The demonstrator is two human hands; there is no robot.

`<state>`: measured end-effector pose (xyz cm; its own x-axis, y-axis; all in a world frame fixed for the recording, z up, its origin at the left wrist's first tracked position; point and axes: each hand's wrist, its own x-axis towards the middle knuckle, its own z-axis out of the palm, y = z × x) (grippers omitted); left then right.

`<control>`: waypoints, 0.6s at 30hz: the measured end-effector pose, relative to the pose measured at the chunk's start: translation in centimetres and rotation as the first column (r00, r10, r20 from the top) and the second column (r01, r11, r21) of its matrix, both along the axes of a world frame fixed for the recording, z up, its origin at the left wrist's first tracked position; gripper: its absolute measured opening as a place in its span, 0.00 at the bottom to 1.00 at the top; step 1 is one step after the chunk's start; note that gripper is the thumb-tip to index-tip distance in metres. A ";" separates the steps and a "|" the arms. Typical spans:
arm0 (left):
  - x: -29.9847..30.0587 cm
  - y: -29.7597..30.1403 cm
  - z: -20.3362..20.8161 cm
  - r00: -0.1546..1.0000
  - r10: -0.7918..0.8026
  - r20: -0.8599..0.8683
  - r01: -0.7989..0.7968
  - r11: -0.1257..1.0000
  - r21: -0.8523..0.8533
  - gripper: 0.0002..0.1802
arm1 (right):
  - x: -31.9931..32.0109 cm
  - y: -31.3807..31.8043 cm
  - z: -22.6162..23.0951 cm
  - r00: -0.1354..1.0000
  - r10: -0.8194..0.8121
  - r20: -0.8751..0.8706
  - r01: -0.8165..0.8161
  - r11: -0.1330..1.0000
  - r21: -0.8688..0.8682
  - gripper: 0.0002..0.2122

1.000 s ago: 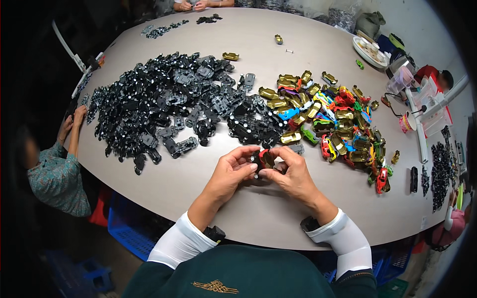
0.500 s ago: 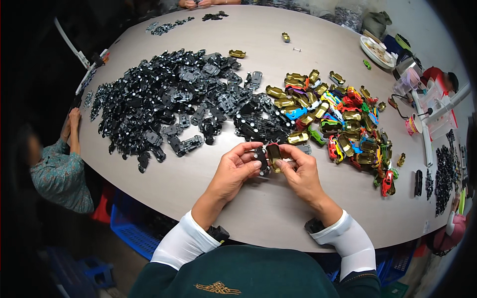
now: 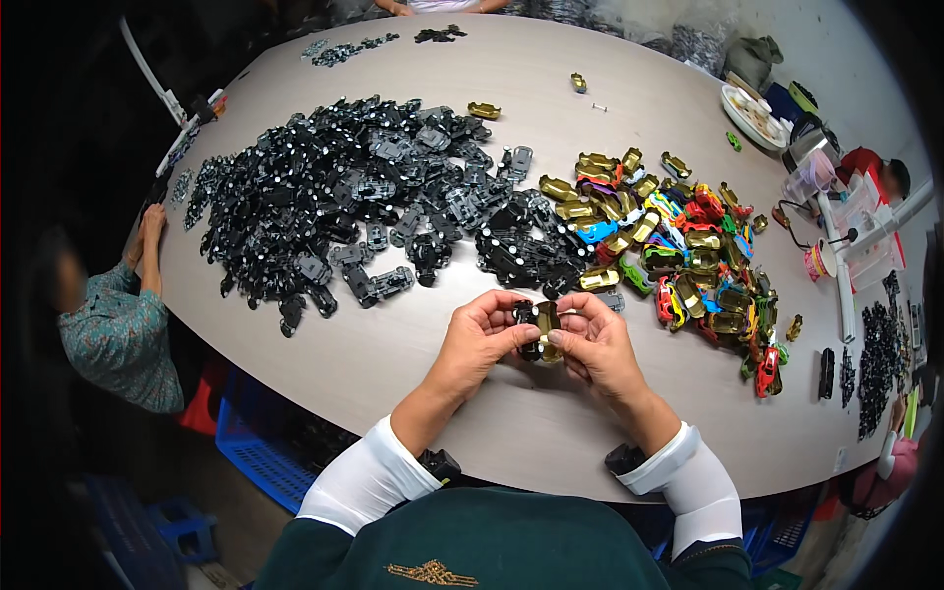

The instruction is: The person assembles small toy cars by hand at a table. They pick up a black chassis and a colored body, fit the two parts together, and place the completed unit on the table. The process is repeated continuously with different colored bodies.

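While both thumbs press in, my left hand (image 3: 479, 339) and right hand (image 3: 597, 344) pinch one gold toy car body (image 3: 547, 321) between them. Black chassis pile (image 3: 344, 197) sits beyond my left, colourful shells (image 3: 688, 246) beyond my right.

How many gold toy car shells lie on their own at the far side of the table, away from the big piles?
2: one gold shell beside the black pile's far edge, a smaller gold shell farther right. Others may hide within the piles.
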<state>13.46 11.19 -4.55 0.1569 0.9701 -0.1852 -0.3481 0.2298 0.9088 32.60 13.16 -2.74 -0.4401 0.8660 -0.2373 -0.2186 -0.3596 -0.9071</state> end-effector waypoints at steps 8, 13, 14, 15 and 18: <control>-0.2 0.2 -0.2 0.985 -0.018 0.174 0.027 0.998 -0.051 0.18 | -0.1 0.2 0.0 0.996 -0.059 0.065 0.055 0.997 0.062 0.17; -0.3 0.2 -0.7 0.992 -0.010 0.128 0.012 1.000 -0.017 0.14 | 0.0 -0.1 0.7 0.983 0.004 -0.185 -0.017 0.997 -0.071 0.15; -0.2 0.2 -0.6 0.993 0.002 0.116 -0.001 1.000 -0.009 0.14 | -0.1 -0.1 0.5 0.993 -0.051 -0.105 0.055 0.998 0.033 0.15; -0.1 0.1 -0.5 0.994 0.014 0.104 -0.014 1.000 -0.001 0.13 | -0.4 -0.1 0.1 0.993 -0.115 -0.030 0.118 0.983 0.142 0.15; 0.1 0.0 -0.4 0.999 0.029 0.039 -0.030 0.999 0.037 0.10 | -0.5 -0.3 -0.2 0.913 -0.348 0.214 0.194 0.830 0.523 0.15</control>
